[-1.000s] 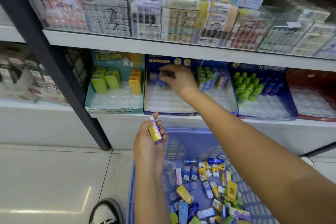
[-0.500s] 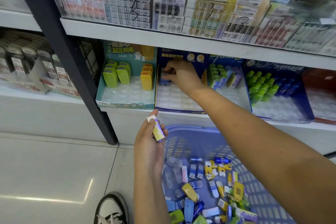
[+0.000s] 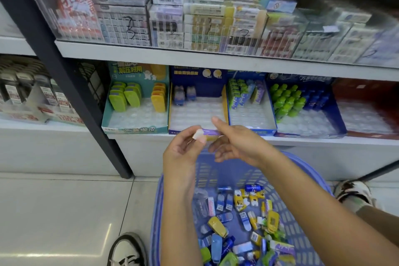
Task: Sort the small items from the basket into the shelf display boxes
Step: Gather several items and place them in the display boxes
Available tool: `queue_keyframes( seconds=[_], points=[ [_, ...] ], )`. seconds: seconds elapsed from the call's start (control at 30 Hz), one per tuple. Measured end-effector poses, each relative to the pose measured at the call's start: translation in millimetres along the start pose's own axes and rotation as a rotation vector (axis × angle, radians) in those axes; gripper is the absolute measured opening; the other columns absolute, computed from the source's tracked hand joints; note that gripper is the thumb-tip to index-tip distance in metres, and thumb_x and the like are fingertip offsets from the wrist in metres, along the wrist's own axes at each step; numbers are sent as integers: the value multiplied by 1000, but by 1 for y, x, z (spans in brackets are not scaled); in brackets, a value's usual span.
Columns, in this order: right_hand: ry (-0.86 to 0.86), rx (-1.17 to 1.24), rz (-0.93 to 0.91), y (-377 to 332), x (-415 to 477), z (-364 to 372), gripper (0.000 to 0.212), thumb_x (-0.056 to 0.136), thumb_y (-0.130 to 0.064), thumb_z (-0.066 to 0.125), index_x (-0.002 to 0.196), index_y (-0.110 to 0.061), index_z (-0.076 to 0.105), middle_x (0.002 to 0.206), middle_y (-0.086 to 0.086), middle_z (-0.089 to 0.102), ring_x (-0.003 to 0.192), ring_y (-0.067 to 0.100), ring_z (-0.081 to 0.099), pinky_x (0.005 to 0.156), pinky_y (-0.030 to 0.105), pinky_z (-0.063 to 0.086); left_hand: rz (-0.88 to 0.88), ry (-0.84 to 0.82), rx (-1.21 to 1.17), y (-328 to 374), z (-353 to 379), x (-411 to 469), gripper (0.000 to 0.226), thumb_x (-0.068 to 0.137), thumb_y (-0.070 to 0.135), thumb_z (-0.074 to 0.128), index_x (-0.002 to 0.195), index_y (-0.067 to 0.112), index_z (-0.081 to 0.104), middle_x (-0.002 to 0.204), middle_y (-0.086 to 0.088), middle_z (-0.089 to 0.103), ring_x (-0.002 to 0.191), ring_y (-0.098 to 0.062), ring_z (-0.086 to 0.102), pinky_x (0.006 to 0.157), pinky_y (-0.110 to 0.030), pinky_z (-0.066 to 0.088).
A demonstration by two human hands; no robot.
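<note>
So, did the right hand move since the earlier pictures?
Yes. The right hand left the back of the dark blue display box and came down to its front edge.

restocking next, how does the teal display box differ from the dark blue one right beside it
The teal box holds green items and yellow items in rows; the dark blue box holds just two small blue items, back left. The teal box is fuller, the dark blue box nearly all bare slots. Both sit on one shelf, with clear trays bare in front.
</note>
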State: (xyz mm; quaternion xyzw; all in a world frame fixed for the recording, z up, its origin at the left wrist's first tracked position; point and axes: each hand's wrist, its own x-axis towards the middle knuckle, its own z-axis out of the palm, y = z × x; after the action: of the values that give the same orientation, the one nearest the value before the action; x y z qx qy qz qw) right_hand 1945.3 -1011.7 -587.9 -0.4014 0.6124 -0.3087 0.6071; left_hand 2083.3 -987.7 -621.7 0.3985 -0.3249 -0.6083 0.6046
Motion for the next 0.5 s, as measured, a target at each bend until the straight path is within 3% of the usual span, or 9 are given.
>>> queue_keyframes(
  seconds=[0.1,0.23,0.3,0.4,0.5],
  points=[
    [-77,224,63,9,-18,-24,33,88,-38,59,90,-6,67,64,6,65,50,11,59,52,23,53,100,-177,132,-2,16,-4,26,80,-7,66,91,17,70,88,6,75,86,-6,68,74,-15,51],
    [34,354,-92,8,-28,-63,16,91,-9,56,101,1,64,68,6,66,55,11,63,61,23,58,123,-331,277,-13,46,-12,32,83,-3,65,102,23,69,103,5,73,100,-6,66,82,-16,50],
    [262,184,-261,4,-28,-83,20,89,-5,60,107,2,60,73,8,65,56,9,63,60,19,55,160,-350,449,-25,60,-13,38,88,3,62,113,31,63,119,11,65,113,1,58,95,-14,44],
    [621,-168,-498,-13,-21,-115,19,78,-6,74,92,-9,62,72,-3,63,61,5,61,62,17,50,308,-405,885,-40,79,-6,43,95,18,55,137,27,47,145,10,44,136,-3,33,108,-12,22],
    [735,-447,-623,-29,-1,-139,13,73,-5,76,85,-7,69,77,-2,68,69,8,61,64,6,45,333,-513,1113,-53,90,3,54,98,26,49,148,17,30,156,4,23,146,-9,7,117,-21,7]
  ],
)
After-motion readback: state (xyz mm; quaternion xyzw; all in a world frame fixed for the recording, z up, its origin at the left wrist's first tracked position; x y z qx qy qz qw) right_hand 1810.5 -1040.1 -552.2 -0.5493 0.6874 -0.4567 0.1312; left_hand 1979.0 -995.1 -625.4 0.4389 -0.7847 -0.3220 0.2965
